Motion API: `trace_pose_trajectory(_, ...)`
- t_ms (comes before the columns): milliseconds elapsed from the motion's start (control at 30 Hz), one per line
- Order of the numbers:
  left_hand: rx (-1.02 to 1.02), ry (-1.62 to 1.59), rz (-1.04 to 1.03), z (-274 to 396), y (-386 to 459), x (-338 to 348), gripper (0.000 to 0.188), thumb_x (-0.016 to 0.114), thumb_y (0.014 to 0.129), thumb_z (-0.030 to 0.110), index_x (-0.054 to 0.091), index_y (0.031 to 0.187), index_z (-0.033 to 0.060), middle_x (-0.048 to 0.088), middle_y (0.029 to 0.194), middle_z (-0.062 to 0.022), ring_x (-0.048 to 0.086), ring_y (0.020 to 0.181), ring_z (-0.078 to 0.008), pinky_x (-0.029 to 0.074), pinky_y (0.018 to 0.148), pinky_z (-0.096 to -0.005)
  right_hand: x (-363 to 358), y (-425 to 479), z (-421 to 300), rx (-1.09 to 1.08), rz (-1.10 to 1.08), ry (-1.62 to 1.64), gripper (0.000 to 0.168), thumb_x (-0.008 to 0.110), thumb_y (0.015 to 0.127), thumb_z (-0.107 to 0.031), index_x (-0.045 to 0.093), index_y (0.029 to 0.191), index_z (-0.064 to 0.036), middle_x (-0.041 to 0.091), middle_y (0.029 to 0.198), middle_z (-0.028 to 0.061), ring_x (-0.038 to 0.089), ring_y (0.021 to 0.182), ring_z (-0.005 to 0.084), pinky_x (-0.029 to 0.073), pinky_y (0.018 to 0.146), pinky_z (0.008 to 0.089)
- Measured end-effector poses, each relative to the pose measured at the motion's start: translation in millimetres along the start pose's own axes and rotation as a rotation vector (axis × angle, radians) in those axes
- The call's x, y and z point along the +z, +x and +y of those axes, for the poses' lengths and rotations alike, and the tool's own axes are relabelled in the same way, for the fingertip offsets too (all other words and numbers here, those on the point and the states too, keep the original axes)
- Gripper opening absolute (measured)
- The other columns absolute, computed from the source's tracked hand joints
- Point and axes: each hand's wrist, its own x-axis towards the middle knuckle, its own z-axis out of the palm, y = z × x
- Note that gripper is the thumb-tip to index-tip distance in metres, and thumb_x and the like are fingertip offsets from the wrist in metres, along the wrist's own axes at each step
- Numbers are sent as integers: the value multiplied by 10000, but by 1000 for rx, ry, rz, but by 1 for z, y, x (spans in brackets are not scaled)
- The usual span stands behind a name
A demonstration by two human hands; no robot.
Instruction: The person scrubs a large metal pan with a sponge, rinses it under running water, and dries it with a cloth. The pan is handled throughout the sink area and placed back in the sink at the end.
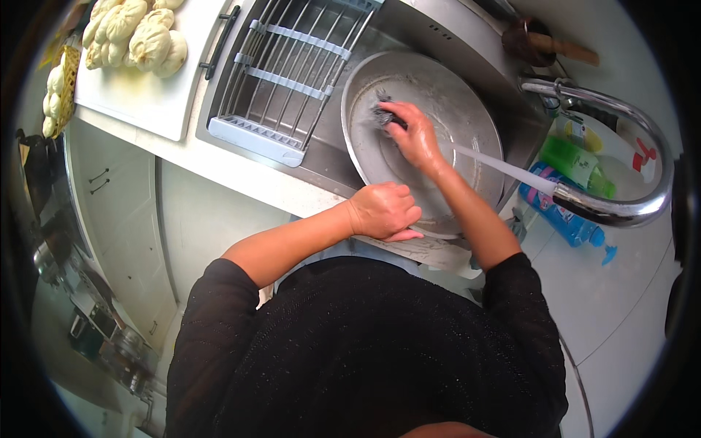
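Observation:
A large round metal basin (465, 93) sits tilted in the stainless steel sink (334, 159). My right hand (413, 134) holds a steel wool scourer (383, 112) against the inner wall of the basin, on its left side. My left hand (386, 212) grips the near rim of the basin, fingers curled over it. From the chrome faucet (635, 211) at the right, a stream of water (498, 167) runs into the basin, passing by my right wrist.
A metal dish rack (252, 134) spans the sink's left part. Garlic bulbs (150, 44) lie on a white cutting board (142, 104), with a wicker basket (68, 82) of garlic beyond. Right of the sink are a green bottle (572, 161) and a blue bottle (564, 211).

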Motion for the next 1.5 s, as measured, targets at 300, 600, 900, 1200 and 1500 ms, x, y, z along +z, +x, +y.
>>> trace_pose_trajectory(300, -10, 10, 1, 6, 2, 1, 392, 691, 743, 442, 462, 638, 142, 446, 604, 2, 496, 578, -177, 408, 484, -286, 25, 59, 1, -523, 147, -399, 516, 573, 758, 75, 627, 1213, -161, 559, 1278, 122, 560, 1077, 344, 470, 928, 416)
trace_pose_trajectory(600, -24, 36, 8, 6, 0, 4, 394, 697, 738, 430, 455, 631, 138, 432, 597, 0, 484, 568, -175, 409, 487, -284, 25, 33, -5, -709, 68, -341, 516, 595, 781, 47, 562, 1267, -124, 547, 1276, 145, 566, 1077, 363, 485, 910, 420)
trace_pose_trajectory(900, -74, 22, -1, 24, 5, -2, 401, 701, 745, 428, 454, 633, 132, 419, 583, -2, 478, 563, -178, 404, 489, -291, -40, 74, 127, -63, 304, -1283, 285, 561, 780, -124, 611, 1058, -83, 576, 988, 114, 597, 888, 273, 519, 669, 387)
trace_pose_trajectory(1200, 55, 15, -30, 22, 3, -27, 418, 673, 758, 462, 446, 629, 136, 427, 582, 2, 488, 561, -180, 404, 472, -282, -17, 2, 109, -449, -93, -657, 300, 485, 888, -141, 626, 1153, -133, 578, 1262, 103, 580, 1084, 313, 538, 772, 408)
trace_pose_trajectory(1500, 72, 28, -136, -25, -10, -25, 458, 613, 780, 531, 468, 669, 111, 465, 654, -36, 507, 646, -218, 436, 551, -325, -98, -75, 160, 546, -10, -936, 253, 558, 862, -167, 617, 1072, -39, 648, 1031, 195, 636, 933, 384, 538, 787, 440)
